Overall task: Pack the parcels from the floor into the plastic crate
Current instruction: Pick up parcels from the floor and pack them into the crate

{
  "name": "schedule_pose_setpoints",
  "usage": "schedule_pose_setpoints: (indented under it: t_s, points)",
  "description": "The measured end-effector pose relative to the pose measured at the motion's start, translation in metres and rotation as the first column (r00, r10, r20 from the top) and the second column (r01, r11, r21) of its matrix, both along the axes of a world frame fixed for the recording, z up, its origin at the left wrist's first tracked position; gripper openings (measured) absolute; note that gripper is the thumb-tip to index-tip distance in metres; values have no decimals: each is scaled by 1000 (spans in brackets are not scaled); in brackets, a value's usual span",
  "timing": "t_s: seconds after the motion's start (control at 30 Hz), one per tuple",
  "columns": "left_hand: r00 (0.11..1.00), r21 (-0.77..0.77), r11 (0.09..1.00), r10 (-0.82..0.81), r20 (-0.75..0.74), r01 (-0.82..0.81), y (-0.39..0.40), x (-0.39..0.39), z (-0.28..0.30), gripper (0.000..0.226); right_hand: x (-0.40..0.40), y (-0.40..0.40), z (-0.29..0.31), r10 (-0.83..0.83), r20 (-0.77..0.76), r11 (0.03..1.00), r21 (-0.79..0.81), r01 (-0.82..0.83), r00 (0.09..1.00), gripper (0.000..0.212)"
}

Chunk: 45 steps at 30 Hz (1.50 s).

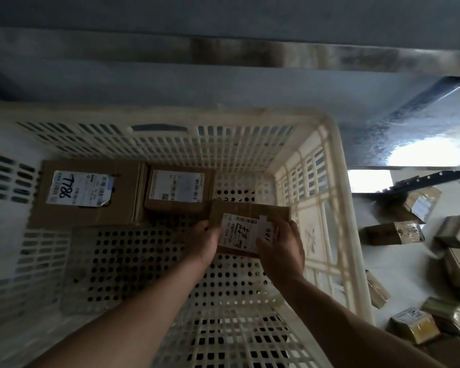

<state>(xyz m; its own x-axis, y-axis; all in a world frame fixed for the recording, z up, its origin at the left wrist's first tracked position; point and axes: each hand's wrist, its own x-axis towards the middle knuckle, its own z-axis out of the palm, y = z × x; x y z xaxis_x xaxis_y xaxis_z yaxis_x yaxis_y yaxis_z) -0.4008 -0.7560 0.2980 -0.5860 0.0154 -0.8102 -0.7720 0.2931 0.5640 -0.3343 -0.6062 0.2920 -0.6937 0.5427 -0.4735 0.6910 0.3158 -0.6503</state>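
A grey wall [223, 83] fills the top of the view, with a pale floor [377, 258] showing at 3 o'clock and a bright patch of glare at about 2. Below it stands the cream crate [337, 160], seen from above, its slotted walls and perforated bottom taking up most of the frame.

Two parcels already lie on the crate bottom along the far wall: a big box [122, 200] marked "7786" at 10 o'clock, and a small box [178, 189] touching its right side. The rest of the bottom is bare, so there is room for many more. Outside the crate, at 3 to 5 o'clock, a heap of parcels [393, 232] waits on the floor; I judge the packing to be barely begun, with most of the work left.

A third parcel, the flat box [247, 227], is held inside the crate, just right of the small box and near the right wall. Whether it touches the bottom I cannot tell. The left hand [205, 240] grips its left edge, fingers curled under and around it. The right hand [282, 248] holds the near right corner, thumb laid across the white label, the other fingers hidden behind the box. So the box sits between both hands, label up, clasped from each side.
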Motion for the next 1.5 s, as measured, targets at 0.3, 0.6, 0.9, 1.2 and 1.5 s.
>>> schedule_pose_setpoints:
  t_s: [0.3,0.6,0.9,1.2,1.5]
  points:
    - [997,-98,995,30,-73,-37,12,9,3,29,-14,6,0,6,53,998,-56,-3,999,67]
    - [997,-66,995,71,-10,-71,23,-1,-10,40,-16,0,-1,361,284,893,170,-417,888,77]
    - [976,-79,993,106,189,-93,26,10,-27,41,1,-24,-9,128,433,986,-152,-67,892,34]
    - [951,101,958,245,190,-267,36,-7,-31,27,-31,-16,-1,140,246,983,-154,-104,959,56]
    - [897,60,931,329,296,-361,39,-35,-32,21,-48,-8,-9,79,140,910,-414,-14,987,49]
